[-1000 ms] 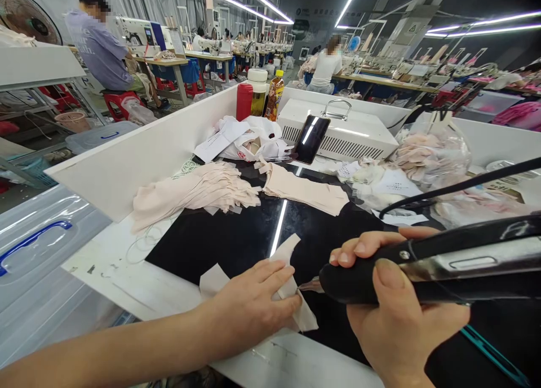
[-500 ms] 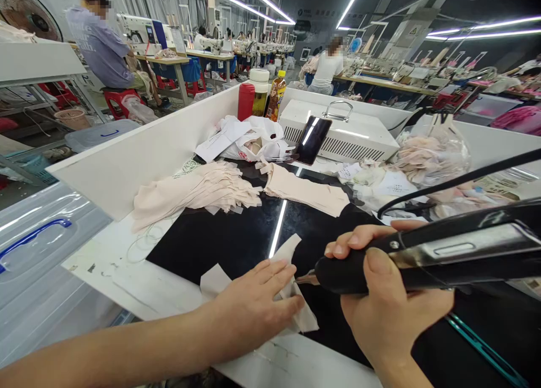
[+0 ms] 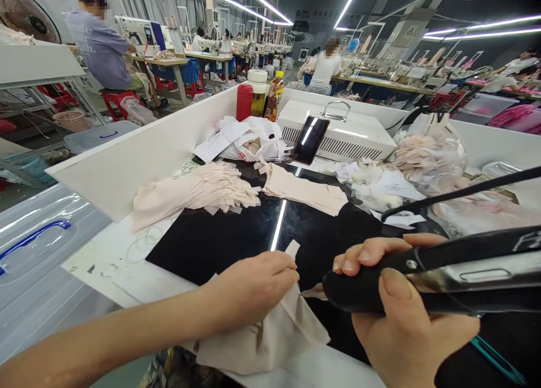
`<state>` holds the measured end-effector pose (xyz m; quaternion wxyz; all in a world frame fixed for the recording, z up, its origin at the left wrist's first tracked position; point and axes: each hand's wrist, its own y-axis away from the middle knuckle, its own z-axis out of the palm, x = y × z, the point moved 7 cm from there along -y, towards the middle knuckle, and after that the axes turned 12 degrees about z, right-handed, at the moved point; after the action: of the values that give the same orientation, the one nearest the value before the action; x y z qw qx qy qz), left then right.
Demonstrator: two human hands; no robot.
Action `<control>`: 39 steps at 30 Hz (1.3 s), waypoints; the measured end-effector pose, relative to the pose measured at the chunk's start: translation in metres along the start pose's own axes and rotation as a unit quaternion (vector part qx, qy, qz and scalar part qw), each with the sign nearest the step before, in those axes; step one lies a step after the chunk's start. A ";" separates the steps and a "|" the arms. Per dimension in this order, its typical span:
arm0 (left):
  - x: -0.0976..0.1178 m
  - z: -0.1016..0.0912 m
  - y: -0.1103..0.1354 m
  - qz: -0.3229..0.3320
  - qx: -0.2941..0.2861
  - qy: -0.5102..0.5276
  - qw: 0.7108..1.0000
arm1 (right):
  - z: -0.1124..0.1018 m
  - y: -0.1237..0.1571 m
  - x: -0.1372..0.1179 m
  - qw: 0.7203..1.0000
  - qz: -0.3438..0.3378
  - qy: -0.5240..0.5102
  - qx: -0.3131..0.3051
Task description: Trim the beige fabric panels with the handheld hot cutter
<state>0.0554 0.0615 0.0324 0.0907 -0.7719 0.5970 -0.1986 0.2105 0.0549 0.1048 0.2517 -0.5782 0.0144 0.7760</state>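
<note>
Under the left hand [image 3: 264, 284], cloth [image 3: 253, 346] is pinched in curled fingers, maybe so it is kept from slipping. Just beside them, a tool [image 3: 465, 275] is gripped in the right hand [image 3: 409, 320], its tip aimed at the cloth. Past the fingers, a pile [image 3: 306, 190] is laid flat, likely for easy reach.

A dark smartphone [image 3: 311, 140] leans against a white vented box [image 3: 359, 126] with a metal handle [image 3: 337, 106]. Left of that box stand a red bottle [image 3: 244, 102], a white-lidded jar [image 3: 257, 98] and a yellow-capped drink bottle [image 3: 274, 98], just behind a white plastic bag [image 3: 270, 147]. Farther left, a clear plastic bin [image 3: 46, 281] has a blue handle [image 3: 36, 240]. Beyond, a person in a purple T-shirt [image 3: 99, 50] sits on a red stool [image 3: 113, 103], near a fan [image 3: 31, 16].
</note>
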 end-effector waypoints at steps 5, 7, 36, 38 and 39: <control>-0.024 0.004 -0.008 0.063 -0.022 0.057 0.996 | -0.003 0.001 0.004 1.000 -0.001 -0.003 -0.007; -0.029 0.005 -0.007 0.071 -0.028 0.061 0.995 | -0.004 0.002 0.004 1.000 -0.002 0.001 -0.011; -0.019 -0.006 0.010 0.113 -0.038 -0.044 0.992 | -0.002 0.001 -0.001 1.000 -0.006 0.005 -0.006; -0.017 -0.005 0.010 0.114 -0.043 -0.045 0.992 | -0.002 0.001 -0.001 1.000 -0.006 0.006 -0.005; -0.016 -0.005 0.009 0.116 -0.046 -0.046 0.991 | -0.002 0.001 -0.001 1.000 -0.005 0.006 -0.004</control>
<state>0.0420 0.0754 0.0301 0.1049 -0.7091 0.6863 -0.1236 0.2116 0.0532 0.1048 0.2528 -0.5835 0.0100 0.7717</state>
